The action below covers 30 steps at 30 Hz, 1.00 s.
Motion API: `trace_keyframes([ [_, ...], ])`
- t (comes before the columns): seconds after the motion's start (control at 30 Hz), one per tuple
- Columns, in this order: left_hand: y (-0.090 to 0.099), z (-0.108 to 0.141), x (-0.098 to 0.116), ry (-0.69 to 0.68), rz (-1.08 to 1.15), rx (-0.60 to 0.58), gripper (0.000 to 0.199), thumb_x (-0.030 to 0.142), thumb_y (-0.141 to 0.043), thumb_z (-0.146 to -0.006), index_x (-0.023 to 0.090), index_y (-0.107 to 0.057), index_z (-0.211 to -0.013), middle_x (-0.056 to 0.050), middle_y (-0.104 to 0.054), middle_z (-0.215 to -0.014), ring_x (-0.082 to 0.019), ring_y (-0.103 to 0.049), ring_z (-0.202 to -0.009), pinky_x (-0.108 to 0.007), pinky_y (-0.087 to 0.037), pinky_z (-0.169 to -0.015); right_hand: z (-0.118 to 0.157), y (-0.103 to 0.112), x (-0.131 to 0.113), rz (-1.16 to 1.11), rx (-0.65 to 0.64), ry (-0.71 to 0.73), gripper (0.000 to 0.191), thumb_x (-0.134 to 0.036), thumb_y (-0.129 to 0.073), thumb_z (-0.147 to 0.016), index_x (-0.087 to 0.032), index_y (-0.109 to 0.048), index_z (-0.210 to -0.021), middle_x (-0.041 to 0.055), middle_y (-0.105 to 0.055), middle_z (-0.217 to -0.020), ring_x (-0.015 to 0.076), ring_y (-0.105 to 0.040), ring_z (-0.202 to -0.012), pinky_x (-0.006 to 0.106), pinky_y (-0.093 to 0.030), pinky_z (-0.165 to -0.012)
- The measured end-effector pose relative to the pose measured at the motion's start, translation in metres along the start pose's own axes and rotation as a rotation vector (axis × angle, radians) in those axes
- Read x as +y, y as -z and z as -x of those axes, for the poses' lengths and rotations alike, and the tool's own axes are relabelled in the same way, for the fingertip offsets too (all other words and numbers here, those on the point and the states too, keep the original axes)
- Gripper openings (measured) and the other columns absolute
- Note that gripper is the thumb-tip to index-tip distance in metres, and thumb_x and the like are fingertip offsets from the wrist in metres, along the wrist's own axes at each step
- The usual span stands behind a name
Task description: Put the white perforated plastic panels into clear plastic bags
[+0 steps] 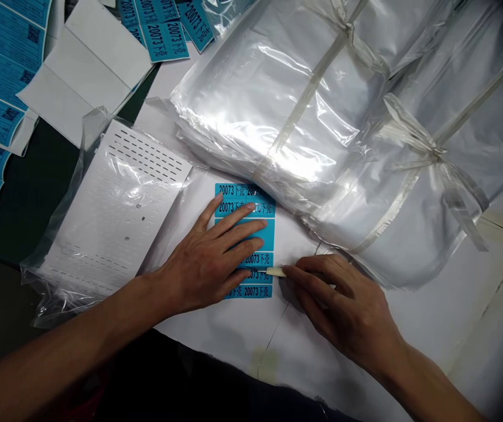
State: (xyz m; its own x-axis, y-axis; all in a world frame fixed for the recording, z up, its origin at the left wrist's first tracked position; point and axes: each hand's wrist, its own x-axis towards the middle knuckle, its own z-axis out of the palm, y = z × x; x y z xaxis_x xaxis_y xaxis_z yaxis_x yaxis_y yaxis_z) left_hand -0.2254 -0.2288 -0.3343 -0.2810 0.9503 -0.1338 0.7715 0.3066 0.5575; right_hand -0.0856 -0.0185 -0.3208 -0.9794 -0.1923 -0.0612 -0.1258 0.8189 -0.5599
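Observation:
A blue label sheet (263,234) printed with black text lies on the white table covering. My left hand (209,261) rests flat on the sheet with its fingers spread and covers much of its left half. In my right hand (343,302), pinched between thumb and fingers, is a small pale tool (276,272) like a thin blade or pen. Its tip touches the lower part of the sheet, close to my left little finger. The exact kind of tool is too small to tell.
Bundles of clear plastic bags (273,99), tied with strips, lie behind and to the right. A bagged white perforated panel (115,205) is at the left. More blue labels (167,41) and folded white paper (88,64) sit at the upper left.

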Motion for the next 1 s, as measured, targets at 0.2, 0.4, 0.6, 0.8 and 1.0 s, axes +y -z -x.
trace_keyframes([
  [0.2, -0.001, 0.000, 0.000, -0.006, 0.007, 0.020, 0.033, 0.030, -0.047, -0.091, 0.017, -0.051, -0.122, -0.006, -0.040, -0.144, -0.028, -0.016, -0.139, -0.061, -0.003, -0.114, -0.002, 0.004, -0.001, 0.050, 0.013, 0.057, 0.035, -0.006, -0.064, -0.078, -0.015, -0.062, -0.112, 0.0093, -0.063, -0.098, 0.0200, -0.058, -0.087, 0.035, -0.050, -0.074],
  [0.4, -0.001, -0.001, 0.000, -0.005, 0.018, 0.025, 0.034, 0.030, -0.049, -0.090, 0.017, -0.051, -0.122, -0.007, -0.041, -0.143, -0.029, -0.018, -0.139, -0.062, -0.004, -0.113, -0.003, 0.011, 0.001, 0.066, -0.004, 0.068, 0.035, -0.007, -0.064, -0.078, -0.015, -0.062, -0.112, 0.0097, -0.064, -0.096, 0.0201, -0.057, -0.085, 0.034, -0.049, -0.071],
  [0.6, -0.003, -0.001, 0.000, 0.008, -0.001, 0.005, 0.034, 0.032, -0.047, -0.091, 0.018, -0.050, -0.122, -0.005, -0.039, -0.144, -0.026, -0.015, -0.140, -0.060, -0.003, -0.114, 0.004, 0.016, 0.006, 0.087, -0.011, 0.054, 0.036, -0.007, -0.064, -0.079, -0.015, -0.061, -0.114, 0.0101, -0.063, -0.097, 0.0206, -0.057, -0.085, 0.034, -0.049, -0.069],
  [0.8, -0.009, 0.001, -0.002, 0.005, 0.002, 0.079, 0.034, 0.032, -0.051, -0.089, 0.020, -0.051, -0.121, -0.003, -0.041, -0.143, -0.026, -0.017, -0.140, -0.057, -0.001, -0.115, 0.007, 0.020, 0.010, 0.122, -0.035, 0.054, 0.037, -0.008, -0.064, -0.079, -0.016, -0.061, -0.115, 0.0099, -0.064, -0.100, 0.0219, -0.058, -0.089, 0.035, -0.049, -0.072],
  [1.0, -0.007, 0.000, -0.001, 0.001, 0.019, 0.062, 0.034, 0.030, -0.052, -0.089, 0.019, -0.051, -0.121, -0.005, -0.042, -0.142, -0.027, -0.019, -0.139, -0.059, -0.002, -0.114, 0.013, 0.027, 0.015, 0.137, -0.037, 0.060, 0.039, -0.008, -0.063, -0.079, -0.017, -0.059, -0.117, 0.0091, -0.064, -0.101, 0.0220, -0.058, -0.091, 0.035, -0.050, -0.073],
])
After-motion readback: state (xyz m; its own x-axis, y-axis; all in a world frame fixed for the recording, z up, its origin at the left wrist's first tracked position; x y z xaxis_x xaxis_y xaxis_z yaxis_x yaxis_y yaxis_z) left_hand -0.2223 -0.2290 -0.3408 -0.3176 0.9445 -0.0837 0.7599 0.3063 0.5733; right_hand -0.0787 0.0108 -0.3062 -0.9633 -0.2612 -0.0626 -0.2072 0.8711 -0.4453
